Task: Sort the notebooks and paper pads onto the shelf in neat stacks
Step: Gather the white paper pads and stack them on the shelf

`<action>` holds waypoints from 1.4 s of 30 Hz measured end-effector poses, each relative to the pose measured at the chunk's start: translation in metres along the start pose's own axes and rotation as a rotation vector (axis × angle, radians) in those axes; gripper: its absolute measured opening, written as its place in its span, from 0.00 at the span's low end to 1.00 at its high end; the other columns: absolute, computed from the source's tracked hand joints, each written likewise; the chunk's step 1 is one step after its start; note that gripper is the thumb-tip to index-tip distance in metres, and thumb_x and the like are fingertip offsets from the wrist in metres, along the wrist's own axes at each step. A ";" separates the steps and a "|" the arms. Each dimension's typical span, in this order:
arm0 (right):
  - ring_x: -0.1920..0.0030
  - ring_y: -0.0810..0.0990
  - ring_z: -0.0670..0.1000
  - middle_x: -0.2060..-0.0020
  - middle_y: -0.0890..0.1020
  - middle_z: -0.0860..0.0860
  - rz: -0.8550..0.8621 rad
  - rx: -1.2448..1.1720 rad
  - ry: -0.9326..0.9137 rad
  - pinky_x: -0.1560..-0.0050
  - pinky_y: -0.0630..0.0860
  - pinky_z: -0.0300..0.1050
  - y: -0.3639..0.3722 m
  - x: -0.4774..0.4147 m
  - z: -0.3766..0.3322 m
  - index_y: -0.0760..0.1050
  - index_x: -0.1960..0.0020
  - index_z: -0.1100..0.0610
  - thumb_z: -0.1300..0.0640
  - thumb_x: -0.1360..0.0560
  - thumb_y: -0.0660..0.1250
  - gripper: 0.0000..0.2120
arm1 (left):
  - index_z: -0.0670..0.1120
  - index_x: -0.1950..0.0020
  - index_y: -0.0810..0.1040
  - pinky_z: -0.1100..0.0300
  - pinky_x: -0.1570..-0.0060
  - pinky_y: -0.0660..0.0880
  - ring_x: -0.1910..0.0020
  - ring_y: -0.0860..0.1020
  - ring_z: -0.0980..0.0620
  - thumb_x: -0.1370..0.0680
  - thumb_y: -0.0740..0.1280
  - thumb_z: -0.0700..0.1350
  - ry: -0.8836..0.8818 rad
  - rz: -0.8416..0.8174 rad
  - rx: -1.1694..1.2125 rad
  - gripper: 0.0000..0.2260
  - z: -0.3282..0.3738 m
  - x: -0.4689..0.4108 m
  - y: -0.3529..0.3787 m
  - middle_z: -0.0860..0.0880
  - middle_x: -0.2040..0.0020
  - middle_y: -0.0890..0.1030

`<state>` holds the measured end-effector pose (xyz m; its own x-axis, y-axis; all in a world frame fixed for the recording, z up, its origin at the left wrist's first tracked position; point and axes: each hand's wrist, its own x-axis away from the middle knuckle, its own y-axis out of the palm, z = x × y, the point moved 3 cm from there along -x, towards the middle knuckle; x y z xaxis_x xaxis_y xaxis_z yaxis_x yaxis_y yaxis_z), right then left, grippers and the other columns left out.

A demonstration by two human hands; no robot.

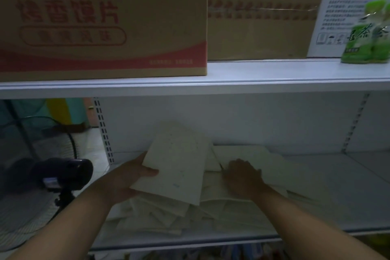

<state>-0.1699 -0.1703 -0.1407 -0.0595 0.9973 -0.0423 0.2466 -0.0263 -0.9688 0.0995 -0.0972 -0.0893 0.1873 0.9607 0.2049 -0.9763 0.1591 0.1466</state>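
My left hand (128, 177) grips the left edge of a pale cream notebook (175, 167), thumb on its cover, and holds it tilted above the shelf (341, 213). Beneath it a loose pile of cream notebooks and pads (160, 215) lies scattered on the left part of the shelf. My right hand (244, 177) rests palm down on other pale pads (259, 158) in the middle of the shelf; I cannot tell whether its fingers curl round an edge.
The upper shelf (253, 76) carries a large printed cardboard box (101, 21), a plain box (263, 12), a white printed carton (331, 6) and green bottles (367, 34). A black camera on a stand (63, 173) and a floor fan (35, 143) stand at left.
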 end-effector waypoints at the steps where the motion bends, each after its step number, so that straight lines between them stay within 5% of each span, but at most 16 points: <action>1: 0.37 0.73 0.55 0.40 0.75 0.55 0.076 -0.006 -0.022 0.38 0.67 0.51 -0.003 0.001 0.001 0.72 0.41 0.57 0.50 0.20 0.51 0.16 | 0.54 0.43 0.76 0.54 0.65 0.80 0.56 0.84 0.46 0.30 0.68 0.31 -0.014 0.004 0.009 0.22 -0.001 0.001 -0.004 0.48 0.51 0.85; 5: 0.62 0.83 0.56 0.62 0.83 0.58 0.633 -0.148 -0.121 0.65 0.75 0.44 -0.027 0.016 -0.002 0.77 0.56 0.63 0.67 0.27 0.59 0.08 | 0.49 0.43 0.77 0.55 0.66 0.81 0.57 0.84 0.45 0.26 0.63 0.32 -0.022 0.045 0.043 0.16 -0.007 0.004 -0.015 0.46 0.54 0.86; 7: 0.64 0.83 0.56 0.62 0.84 0.58 0.833 -0.266 -0.263 0.62 0.73 0.41 -0.035 0.025 -0.003 0.80 0.55 0.63 0.62 0.27 0.58 0.12 | 0.46 0.44 0.78 0.56 0.68 0.80 0.60 0.84 0.46 0.24 0.61 0.34 -0.021 0.061 0.086 0.13 -0.009 0.002 -0.021 0.45 0.55 0.86; 12: 0.45 0.79 0.53 0.46 0.83 0.55 0.756 -0.234 -0.869 0.40 0.70 0.42 -0.028 0.051 -0.049 0.75 0.41 0.55 0.63 0.27 0.53 0.19 | 0.45 0.44 0.79 0.54 0.69 0.80 0.62 0.85 0.47 0.23 0.65 0.52 -0.041 0.155 0.221 0.13 -0.014 -0.002 -0.025 0.44 0.56 0.85; 16: 0.40 0.75 0.51 0.43 0.81 0.54 0.498 -0.227 -1.222 0.34 0.67 0.44 -0.006 0.061 -0.083 0.74 0.43 0.53 0.54 0.18 0.51 0.14 | 0.44 0.37 0.76 0.52 0.59 0.80 0.50 0.83 0.41 0.39 0.80 0.47 -0.039 0.090 0.154 0.32 -0.024 0.004 -0.027 0.41 0.46 0.83; 18: 0.39 0.74 0.53 0.42 0.80 0.55 0.405 -0.258 -1.077 0.37 0.68 0.45 0.000 0.051 -0.078 0.75 0.43 0.52 0.48 0.20 0.55 0.14 | 0.46 0.36 0.75 0.49 0.57 0.80 0.50 0.82 0.40 0.36 0.77 0.42 0.002 0.110 0.142 0.29 -0.024 0.009 -0.035 0.42 0.47 0.83; 20: 0.42 0.75 0.57 0.44 0.79 0.57 0.393 -0.316 -0.636 0.43 0.72 0.48 -0.004 0.030 -0.064 0.75 0.42 0.55 0.43 0.24 0.53 0.22 | 0.49 0.41 0.77 0.50 0.61 0.81 0.55 0.84 0.42 0.29 0.69 0.39 0.052 0.144 0.178 0.17 -0.020 0.016 -0.044 0.44 0.51 0.85; 22: 0.38 0.73 0.58 0.40 0.75 0.58 0.257 -0.179 -0.144 0.41 0.71 0.49 -0.007 0.008 -0.052 0.71 0.36 0.58 0.38 0.23 0.52 0.28 | 0.51 0.43 0.77 0.49 0.60 0.81 0.54 0.83 0.42 0.29 0.67 0.40 0.078 0.162 0.219 0.16 -0.018 0.022 -0.052 0.44 0.51 0.85; 24: 0.35 0.70 0.58 0.35 0.70 0.59 0.042 -0.124 0.065 0.37 0.69 0.49 -0.001 -0.007 -0.050 0.64 0.31 0.60 0.36 0.24 0.57 0.32 | 0.52 0.42 0.77 0.46 0.58 0.81 0.50 0.82 0.41 0.31 0.67 0.41 0.086 0.183 0.264 0.18 -0.021 0.027 -0.057 0.44 0.49 0.84; 28: 0.39 0.76 0.54 0.37 0.76 0.57 -0.075 -0.408 0.165 0.43 0.73 0.42 -0.001 -0.034 -0.050 0.71 0.35 0.63 0.44 0.33 0.74 0.35 | 0.52 0.43 0.76 0.49 0.65 0.81 0.57 0.84 0.42 0.25 0.64 0.40 0.089 0.244 0.298 0.12 -0.028 0.036 -0.059 0.44 0.53 0.85; 30: 0.43 0.79 0.55 0.42 0.79 0.58 -0.037 -0.497 0.180 0.50 0.73 0.41 -0.001 -0.040 -0.048 0.76 0.40 0.62 0.50 0.34 0.76 0.27 | 0.52 0.42 0.76 0.46 0.58 0.81 0.52 0.83 0.41 0.26 0.65 0.42 0.091 0.243 0.286 0.14 -0.030 0.041 -0.057 0.44 0.50 0.85; 32: 0.47 0.79 0.57 0.46 0.80 0.58 0.092 -0.623 0.172 0.52 0.75 0.45 -0.005 -0.039 -0.050 0.75 0.45 0.59 0.56 0.32 0.72 0.18 | 0.53 0.41 0.76 0.44 0.51 0.78 0.49 0.82 0.40 0.29 0.67 0.45 0.097 0.260 0.268 0.16 -0.030 0.047 -0.057 0.44 0.48 0.84; 34: 0.53 0.79 0.59 0.51 0.78 0.59 0.162 -1.022 0.181 0.55 0.81 0.54 -0.013 -0.031 -0.050 0.71 0.48 0.58 0.64 0.29 0.66 0.11 | 0.52 0.43 0.76 0.44 0.51 0.77 0.50 0.82 0.40 0.28 0.66 0.45 0.118 0.295 0.250 0.13 -0.027 0.054 -0.055 0.44 0.50 0.85; 37: 0.61 0.76 0.53 0.56 0.76 0.58 0.183 -1.530 0.155 0.66 0.80 0.46 -0.041 -0.019 -0.034 0.72 0.46 0.60 0.70 0.24 0.58 0.11 | 0.52 0.46 0.76 0.43 0.48 0.75 0.50 0.81 0.38 0.23 0.63 0.42 0.149 0.372 0.231 0.08 -0.022 0.063 -0.051 0.43 0.53 0.85; 40: 0.62 0.76 0.50 0.53 0.77 0.58 0.264 -1.609 0.143 0.66 0.79 0.40 -0.072 -0.010 0.018 0.74 0.43 0.60 0.70 0.23 0.57 0.13 | 0.52 0.45 0.76 0.40 0.44 0.74 0.48 0.80 0.37 0.21 0.62 0.41 0.183 0.403 0.200 0.08 -0.015 0.071 -0.045 0.42 0.49 0.84; 42: 0.66 0.77 0.45 0.61 0.81 0.52 0.217 -1.649 0.129 0.72 0.74 0.31 -0.085 -0.001 0.057 0.76 0.50 0.59 0.69 0.21 0.55 0.13 | 0.51 0.43 0.75 0.42 0.46 0.75 0.49 0.80 0.38 0.21 0.62 0.40 0.204 0.398 0.171 0.09 -0.009 0.073 -0.035 0.41 0.48 0.83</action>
<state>-0.2456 -0.1733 -0.0723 0.1639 0.9860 -0.0318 0.9313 -0.1440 0.3346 0.1466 -0.0307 -0.0882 -0.2393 0.9671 0.0861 -0.9329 -0.2536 0.2556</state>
